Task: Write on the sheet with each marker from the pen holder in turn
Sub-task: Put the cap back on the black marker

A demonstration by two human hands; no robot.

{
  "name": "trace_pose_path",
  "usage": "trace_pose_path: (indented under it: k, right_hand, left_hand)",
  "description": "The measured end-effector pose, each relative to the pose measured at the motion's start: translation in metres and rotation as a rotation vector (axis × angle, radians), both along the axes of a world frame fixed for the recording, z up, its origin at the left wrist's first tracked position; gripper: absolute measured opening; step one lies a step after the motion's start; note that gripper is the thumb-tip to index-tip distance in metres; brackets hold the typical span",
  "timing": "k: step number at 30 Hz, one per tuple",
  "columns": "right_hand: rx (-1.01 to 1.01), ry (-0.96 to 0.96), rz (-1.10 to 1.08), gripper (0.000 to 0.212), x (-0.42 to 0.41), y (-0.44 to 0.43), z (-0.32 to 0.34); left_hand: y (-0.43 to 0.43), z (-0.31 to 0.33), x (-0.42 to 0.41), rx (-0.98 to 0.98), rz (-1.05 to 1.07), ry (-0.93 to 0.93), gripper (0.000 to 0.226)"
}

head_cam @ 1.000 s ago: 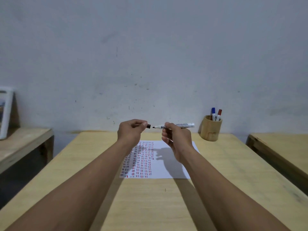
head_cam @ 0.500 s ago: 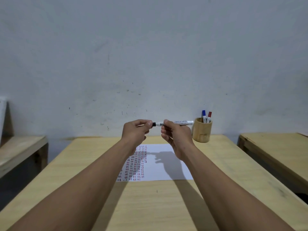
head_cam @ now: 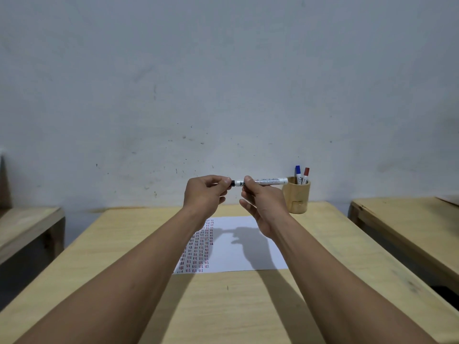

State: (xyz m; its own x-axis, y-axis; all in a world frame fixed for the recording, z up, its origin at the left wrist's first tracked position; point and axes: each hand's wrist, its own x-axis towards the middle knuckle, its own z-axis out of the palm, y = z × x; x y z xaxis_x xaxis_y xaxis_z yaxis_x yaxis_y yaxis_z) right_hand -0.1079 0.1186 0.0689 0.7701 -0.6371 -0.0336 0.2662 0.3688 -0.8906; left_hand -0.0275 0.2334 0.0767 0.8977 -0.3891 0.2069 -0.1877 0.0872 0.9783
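I hold a white-barrelled black marker [head_cam: 269,181] level in the air above the sheet. My right hand [head_cam: 263,204] pinches its barrel. My left hand [head_cam: 206,194] grips the black cap [head_cam: 233,183], which sits on the marker's tip end. The white sheet [head_cam: 248,254] lies flat on the table, with columns of red and dark dashes down its left part. A wooden pen holder [head_cam: 296,197] stands at the back right, behind the marker's end, holding a blue-capped marker [head_cam: 298,173] and a red-capped marker [head_cam: 306,174].
The light wooden table [head_cam: 124,244] runs from the wall toward me. A second wooden table [head_cam: 409,224] stands to the right across a gap, and another [head_cam: 24,227] to the left. A plain grey wall is behind.
The cap in my left hand was apart from the bare tip a second ago; it has since closed onto the marker's end. The view has shifted slightly right to left.
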Motion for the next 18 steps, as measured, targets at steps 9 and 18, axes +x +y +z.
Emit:
trace_pose_path:
  k: [9, 18]
  right_hand:
    - [-0.47, 0.17, -0.277, 0.027, 0.005, -0.012, 0.005]
    - [-0.786, 0.359, -0.302, 0.01, -0.006, -0.085, 0.02]
  left_hand:
    - [-0.031, 0.011, -0.01, 0.062, 0.125, -0.094, 0.005]
    - [-0.087, 0.021, -0.01, 0.105, 0.061, -0.184, 0.02]
